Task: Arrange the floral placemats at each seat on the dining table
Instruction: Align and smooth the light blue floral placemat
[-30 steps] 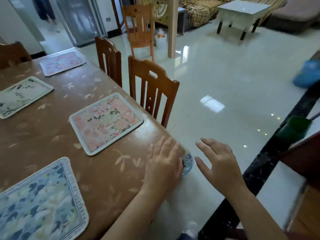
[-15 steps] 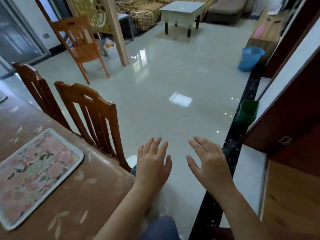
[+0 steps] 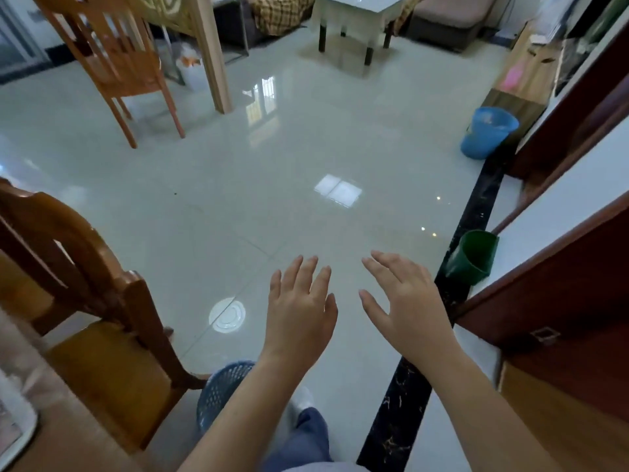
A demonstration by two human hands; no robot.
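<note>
My left hand (image 3: 301, 308) and my right hand (image 3: 405, 301) hang side by side over the glossy tiled floor, palms down, fingers spread, holding nothing. The dining table (image 3: 58, 444) shows only as its brown corner at the lower left. One placemat (image 3: 15, 427) peeks in at the left edge as a white rim. A wooden dining chair (image 3: 85, 301) stands at the table, to the left of my left hand.
A blue mesh basket (image 3: 221, 390) sits on the floor under my left forearm. A green bucket (image 3: 471, 257) and a blue bucket (image 3: 488, 131) stand along the dark floor strip by the right wall. Another wooden chair (image 3: 112, 63) and a low table (image 3: 360, 15) stand farther off.
The view has swung right, away from the table, so the placemats have slid out of sight. My left hand has come off the table corner; both hands now hover over the floor.
</note>
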